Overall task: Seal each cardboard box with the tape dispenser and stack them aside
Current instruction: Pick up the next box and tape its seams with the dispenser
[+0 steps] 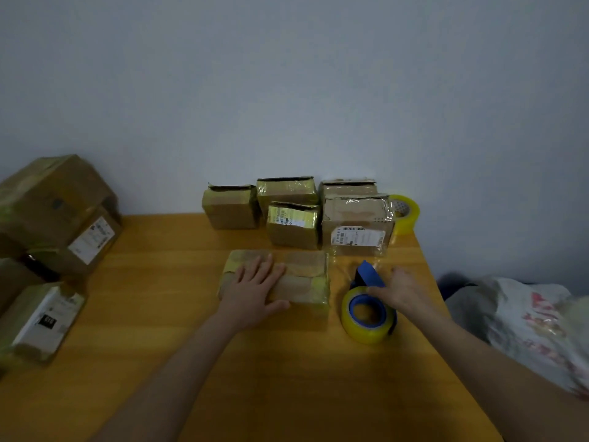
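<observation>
While pressing the centre-frame box [306,282] with a flat, open left hand [255,288], curls right hand [403,290] round tape dispenser [352,317]; likely light, stiff, tape-slick: best gripped by its sides.

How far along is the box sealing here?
Done: the pile of boxes at the left looks taped and set aside. In hand: the left hand presses flat on the box in front, already partly taped; the right hand holds the tape dispenser, resting on the table. Left: five boxes by the wall, some with gaping tops.
</observation>
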The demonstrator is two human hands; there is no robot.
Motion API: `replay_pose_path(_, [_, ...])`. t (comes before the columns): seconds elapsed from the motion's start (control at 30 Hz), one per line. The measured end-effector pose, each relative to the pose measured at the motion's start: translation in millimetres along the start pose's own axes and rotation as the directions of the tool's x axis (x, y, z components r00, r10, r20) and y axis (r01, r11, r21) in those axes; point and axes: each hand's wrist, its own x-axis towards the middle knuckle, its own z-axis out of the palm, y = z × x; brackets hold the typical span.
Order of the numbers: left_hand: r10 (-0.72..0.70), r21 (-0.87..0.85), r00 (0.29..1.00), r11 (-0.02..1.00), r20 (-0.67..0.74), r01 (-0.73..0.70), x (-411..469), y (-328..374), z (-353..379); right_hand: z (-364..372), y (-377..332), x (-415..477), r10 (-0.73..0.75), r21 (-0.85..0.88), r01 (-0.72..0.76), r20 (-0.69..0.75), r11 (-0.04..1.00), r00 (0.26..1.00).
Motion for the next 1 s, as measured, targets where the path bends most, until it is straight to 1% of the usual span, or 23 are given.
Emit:
replay_pose_path(0.07, [0.010, -0.033, 1.000, 0.999, -0.021, -0.011, -1.1, -1.5, 0.7, 19.2, 17.2, 4.5, 0.055, 0.018, -0.058, 0.149, 0.998, 0.987])
replay_pose_path(0.1, [0.023, -0.055, 0.999, 0.998, -0.024, -0.024, -2.1, -5.2, -0.2, 28.1, 23.8, 5.7, 0.073, 0.042, -0.082, 0.196, 0.996, 0.978])
replay_pose_path(0.13, [0.039, -0.084, 0.999, 0.996, -0.024, -0.041, -3.3, -10.8, -2.1, 34.7, 29.3, 6.4, 0.082, 0.066, -0.098, 0.207, 0.993, 0.975])
replay_pose_path(0.2, [0.068, -0.135, 0.997, 0.988, -0.030, -0.071, -5.8, -24.3, -7.2, 40.3, 35.4, 9.7, 0.090, 0.098, -0.107, 0.163, 0.989, 0.983])
replay_pose_path(0.23, [0.081, -0.129, 0.996, 0.988, -0.034, -0.085, -7.2, -29.8, -9.2, 40.8, 35.9, 11.7, 0.100, 0.121, -0.119, 0.146, 0.986, 0.984])
replay_pose_path(0.3, [0.102, -0.050, 0.994, 0.993, -0.025, -0.103, -9.1, -34.3, -10.5, 38.0, 32.3, 13.3, 0.142, 0.223, -0.170, 0.133, 0.960, 0.981])
replay_pose_path(0.4, [0.087, 0.014, 0.996, 0.996, -0.008, -0.086, -9.6, -31.9, -7.0, 25.1, 23.0, 10.0, 0.190, 0.423, -0.240, 0.159, 0.873, 0.969])
replay_pose_path(0.47, [0.086, 0.025, 0.996, 0.996, 0.010, -0.086, -7.9, -32.6, -6.4, 4.4, 13.3, 4.6, 0.179, 0.559, -0.248, 0.176, 0.791, 0.968])
replay_pose_path(0.53, [0.094, 0.048, 0.995, 0.994, 0.025, -0.095, -6.5, -34.1, -6.8, -25.1, -0.7, -1.9, 0.115, 0.704, -0.195, 0.160, 0.683, 0.980])
replay_pose_path(0.6, [0.109, 0.057, 0.994, 0.992, 0.025, -0.110, -6.1, -34.5, -5.9, -55.8, -20.5, -8.6, -0.015, 0.773, -0.095, 0.134, 0.628, 0.991])
replay_pose_path(0.63, [0.121, 0.049, 0.992, 0.991, 0.018, -0.122, -6.1, -35.1, -5.0, -69.0, -33.4, -14.0, -0.095, 0.783, -0.046, 0.133, 0.621, 0.987])
replay_pose_path(0.7, [0.146, 0.010, 0.989, 0.989, -0.011, -0.146, -6.1, -37.8, -2.2, -86.5, -63.7, -25.3, -0.272, 0.790, 0.046, 0.156, 0.612, 0.950])
replay_pose_path(0.73, [0.157, -0.014, 0.987, 0.987, -0.026, -0.157, -6.0, -39.5, -0.8, -90.5, -79.3, -28.9, -0.333, 0.781, 0.091, 0.155, 0.618, 0.930])
replay_pose_path(0.8, [0.162, -0.072, 0.985, 0.984, -0.051, -0.166, -5.5, -42.7, 1.0, -89.7, -111.4, -33.4, -0.401, 0.732, 0.181, 0.136, 0.657, 0.906])
replay_pose_path(0.83, [0.156, -0.115, 0.986, 0.980, -0.064, -0.162, -5.0, -43.8, 1.2, -85.7, -126.2, -35.0, -0.428, 0.682, 0.228, 0.138, 0.695, 0.893])
replay_pose_path(0.9, [0.147, -0.204, 0.985, 0.965, -0.095, -0.164, -4.5, -45.6, -0.1, -71.3, -150.0, -38.9, -0.493, 0.508, 0.358, 0.158, 0.783, 0.856])
replay_pose_path(0.93, [0.146, -0.239, 0.984, 0.956, -0.107, -0.168, -5.3, -46.5, -2.0, -63.3, -157.9, -40.6, -0.525, 0.430, 0.416, 0.173, 0.801, 0.833])
replay_pose_path(1.0, [0.142, -0.352, 0.983, 0.920, -0.119, -0.175, -8.4, -49.4, -8.6, -49.0, -163.2, -40.0, -0.561, 0.381, 0.459, 0.222, 0.803, 0.797])
